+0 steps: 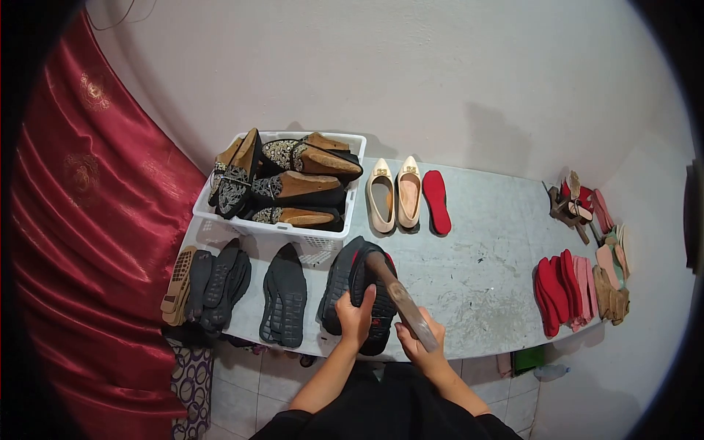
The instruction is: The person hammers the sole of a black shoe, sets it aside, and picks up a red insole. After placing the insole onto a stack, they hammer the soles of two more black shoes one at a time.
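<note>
My left hand [356, 317] presses down on a black shoe sole [372, 293] lying on the grey table [484, 271] near its front edge, with red showing under the sole's far end. My right hand [419, 342] grips the handle of a hammer [400, 297], whose head rests on the far part of that sole. Another black sole [337, 282] lies just left of it, partly underneath.
A white basket [334, 236] holds several embroidered black shoes. Black soles [284, 297] and a tan sole [178, 286] lie at the left. A beige pair [394, 193] and a red insole [436, 201] lie behind. Red and pink insoles [565, 290] sit right; a red curtain [88, 242] hangs left.
</note>
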A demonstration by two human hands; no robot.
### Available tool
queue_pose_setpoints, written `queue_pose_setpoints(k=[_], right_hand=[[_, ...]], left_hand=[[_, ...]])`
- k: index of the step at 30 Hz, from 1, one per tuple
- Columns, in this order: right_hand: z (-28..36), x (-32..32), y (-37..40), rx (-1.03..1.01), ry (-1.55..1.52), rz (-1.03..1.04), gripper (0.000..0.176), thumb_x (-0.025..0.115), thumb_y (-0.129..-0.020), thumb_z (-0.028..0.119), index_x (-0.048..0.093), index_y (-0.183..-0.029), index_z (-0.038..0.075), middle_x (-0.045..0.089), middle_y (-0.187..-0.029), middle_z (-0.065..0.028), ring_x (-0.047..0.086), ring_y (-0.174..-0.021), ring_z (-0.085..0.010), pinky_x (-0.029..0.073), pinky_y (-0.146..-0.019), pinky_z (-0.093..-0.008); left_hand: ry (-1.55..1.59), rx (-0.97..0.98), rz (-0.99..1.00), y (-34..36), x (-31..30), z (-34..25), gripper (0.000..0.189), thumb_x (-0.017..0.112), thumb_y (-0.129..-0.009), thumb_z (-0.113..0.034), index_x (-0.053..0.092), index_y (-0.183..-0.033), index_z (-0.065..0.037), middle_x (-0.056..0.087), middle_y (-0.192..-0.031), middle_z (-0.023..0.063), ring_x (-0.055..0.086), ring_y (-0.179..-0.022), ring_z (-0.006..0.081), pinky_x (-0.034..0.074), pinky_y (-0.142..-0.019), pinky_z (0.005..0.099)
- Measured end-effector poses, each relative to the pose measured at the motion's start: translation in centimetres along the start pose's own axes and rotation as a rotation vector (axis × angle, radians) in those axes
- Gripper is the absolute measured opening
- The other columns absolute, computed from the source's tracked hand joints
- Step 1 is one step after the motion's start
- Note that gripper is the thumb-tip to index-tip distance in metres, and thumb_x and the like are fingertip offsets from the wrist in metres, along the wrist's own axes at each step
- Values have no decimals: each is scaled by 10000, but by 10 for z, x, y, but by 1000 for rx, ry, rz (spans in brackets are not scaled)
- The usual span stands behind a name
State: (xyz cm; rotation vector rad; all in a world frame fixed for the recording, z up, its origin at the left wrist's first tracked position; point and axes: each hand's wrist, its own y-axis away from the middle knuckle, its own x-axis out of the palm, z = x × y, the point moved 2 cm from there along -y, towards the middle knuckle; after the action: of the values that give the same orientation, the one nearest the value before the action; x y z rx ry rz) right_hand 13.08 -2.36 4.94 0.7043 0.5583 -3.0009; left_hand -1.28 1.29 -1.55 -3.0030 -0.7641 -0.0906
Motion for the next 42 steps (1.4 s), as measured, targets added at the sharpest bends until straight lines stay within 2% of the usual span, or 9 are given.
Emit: queue_pose_setpoints(k=[11, 14, 20, 22, 27, 29, 32, 38, 42], right_hand=[[-2, 2, -4, -81, 35, -14, 250, 689, -716, 153, 563, -900, 40, 597, -684, -118, 610, -590, -264, 464, -525, -307], [-1, 2, 5, -78, -52, -40, 236, 680, -720, 159, 571, -890, 37, 596, -685, -128, 610, -590, -268, 462, -523, -312], [1, 5, 6, -151, 52, -47, 237, 686, -710, 141, 573, -884, 29, 597, -675, -125, 610, -570, -239, 461, -518, -308], [-2, 6, 15, -121, 13, -57, 238, 683, -713, 136, 570, -892, 28, 599, -678, -128, 610, -570, -235, 460, -514, -311], [-2, 6, 9, -98, 8, -63, 268, 684, -709, 151, 563, -916, 31, 593, -670, -120, 602, -563, -257, 461, -519, -312], [-10, 6, 18, -69, -74, -58, 251, 673, -715, 160, 565, -909, 40, 590, -672, -129, 601, -569, -269, 461, -523, -315], [2, 0, 8, -76, 24, -12, 262, 682, -706, 163, 565, -906, 42, 587, -662, -118, 602, -566, -253, 460, -522, -310], [-6, -2, 13, -70, -114, -71, 257, 686, -714, 207, 561, -877, 52, 586, -649, -118, 596, -554, -263, 455, -501, -311], [-14, -4, 5, -188, 93, -85, 275, 711, -677, 160, 553, -870, 43, 588, -645, -104, 593, -532, -249, 454, -489, -315]], left_hand=[[127, 5, -3, -3, 5, -2, 282, 634, -811, -231, 604, -785, 48, 605, -669, 53, 506, -604, 95, 427, -576, 282], [-83, 108, 23, 2, -1, 2, 253, 623, -820, -204, 600, -782, 45, 588, -663, 32, 491, -599, 86, 418, -565, 275], [209, 21, 39, -1, 2, 1, 246, 624, -820, -195, 589, -759, 41, 563, -635, 18, 470, -585, 83, 403, -545, 267], [25, 127, -28, 2, -1, -5, 252, 634, -814, -203, 600, -777, 45, 599, -662, 40, 506, -606, 92, 423, -565, 266], [104, -35, 33, 1, -3, -1, 265, 642, -802, -206, 623, -848, 54, 660, -768, 102, 583, -680, 115, 464, -630, 274], [-109, 127, 9, 5, -2, -9, 257, 642, -801, -203, 617, -824, 52, 651, -736, 97, 574, -649, 119, 457, -607, 282], [62, 31, 57, 5, -1, 5, 255, 642, -800, -199, 616, -827, 53, 651, -731, 107, 580, -641, 129, 458, -606, 286], [8, 122, 38, 7, 3, -10, 268, 643, -800, -207, 618, -843, 56, 651, -736, 100, 580, -648, 139, 464, -624, 298], [40, 57, -6, 10, 7, -14, 286, 641, -805, -222, 617, -848, 60, 651, -748, 95, 576, -663, 128, 463, -635, 289]])
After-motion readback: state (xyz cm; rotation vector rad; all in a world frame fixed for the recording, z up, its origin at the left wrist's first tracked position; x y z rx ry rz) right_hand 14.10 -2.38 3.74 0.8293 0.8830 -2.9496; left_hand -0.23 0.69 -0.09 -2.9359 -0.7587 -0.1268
